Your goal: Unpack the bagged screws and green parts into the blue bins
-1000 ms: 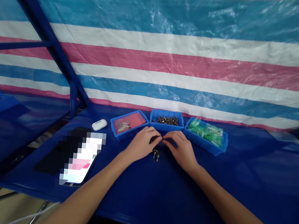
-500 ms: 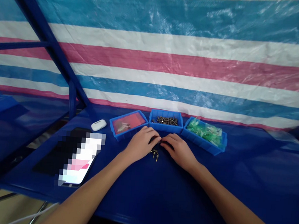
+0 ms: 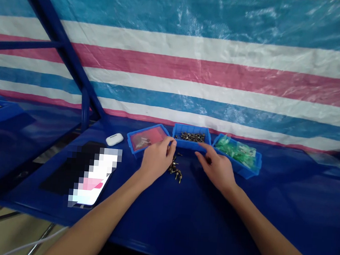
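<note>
My left hand (image 3: 157,158) hovers by the front of the left and middle bins, thumb and fingers drawn together. Whatever its fingertips may hold is too small or hidden to make out. My right hand (image 3: 218,167) is in front of the right bin, thumb and index finger apart with nothing seen between them. A loose cluster of small brass-and-dark metal pieces (image 3: 175,169) lies on the blue table (image 3: 186,216), partly covered by my left hand. More such pieces (image 3: 193,137) fill the middle blue bin (image 3: 190,144).
The left blue bin (image 3: 130,142) has a reddish sheet and small pale pieces in it. Green plastic pieces (image 3: 230,148) and clear bags sit in the right blue bin (image 3: 246,173). A white earbud case (image 3: 114,139) and a lit phone (image 3: 93,188) lie at the left.
My hands have come apart: the right moved rightward and its fingers spread, while the left shifted slightly up and left. More of the loose metal pieces now show between them.
</note>
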`<state>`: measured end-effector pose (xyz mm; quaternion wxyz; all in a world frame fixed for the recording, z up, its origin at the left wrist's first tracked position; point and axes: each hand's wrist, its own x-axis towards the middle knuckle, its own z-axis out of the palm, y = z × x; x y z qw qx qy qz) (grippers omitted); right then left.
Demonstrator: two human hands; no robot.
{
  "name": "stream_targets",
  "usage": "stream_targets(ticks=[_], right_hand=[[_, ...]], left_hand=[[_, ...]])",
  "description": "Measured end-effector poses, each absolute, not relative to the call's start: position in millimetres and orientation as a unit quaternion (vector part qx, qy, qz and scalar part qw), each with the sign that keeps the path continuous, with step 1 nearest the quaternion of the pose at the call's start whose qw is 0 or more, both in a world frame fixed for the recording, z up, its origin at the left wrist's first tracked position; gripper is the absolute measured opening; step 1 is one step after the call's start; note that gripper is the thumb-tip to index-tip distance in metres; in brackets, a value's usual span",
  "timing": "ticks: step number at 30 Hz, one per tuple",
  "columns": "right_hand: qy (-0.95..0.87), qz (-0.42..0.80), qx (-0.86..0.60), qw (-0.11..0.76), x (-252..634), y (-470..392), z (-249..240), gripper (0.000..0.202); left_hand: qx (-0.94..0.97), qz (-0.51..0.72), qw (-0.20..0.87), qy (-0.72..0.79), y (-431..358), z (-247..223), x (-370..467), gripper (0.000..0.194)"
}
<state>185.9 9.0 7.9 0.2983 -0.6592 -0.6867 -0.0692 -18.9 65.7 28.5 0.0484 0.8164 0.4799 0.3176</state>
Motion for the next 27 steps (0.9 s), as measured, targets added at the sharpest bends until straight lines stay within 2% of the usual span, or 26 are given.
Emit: stream_targets(ticks=[2, 7, 11, 14, 20, 24, 27], right_hand=[[-0.726, -0.042, -0.629, 0.274, 181, 8, 4, 0.030], [-0.774, -0.035, -0.600, 0.200, 161, 21, 3, 0.035], [-0.792, -0.010, -0.582, 0.185, 155, 27, 3, 0.023], [-0.792, 0.057, -0.554, 0.250, 159, 25, 0, 0.016], [-0.669, 0.256, -0.531, 0.452, 168, 16, -2, 0.010], [-0.630, 0.389, -0.474, 0.477, 172, 15, -1, 0.018], [-0.622, 0.420, -0.460, 0.475, 174, 17, -1, 0.024]], left_hand=[[0.818, 0.308, 0.040, 0.484, 67, 27, -19, 0.028], [0.821, 0.289, 0.041, 0.490, 66, 25, -19, 0.024], [0.825, 0.283, 0.057, 0.486, 65, 24, -17, 0.023], [0.827, 0.281, 0.067, 0.482, 66, 24, -17, 0.023], [0.850, 0.293, 0.105, 0.424, 66, 24, -17, 0.021], [0.873, 0.286, 0.163, 0.359, 64, 25, -15, 0.020], [0.871, 0.299, 0.202, 0.332, 64, 22, -12, 0.019]])
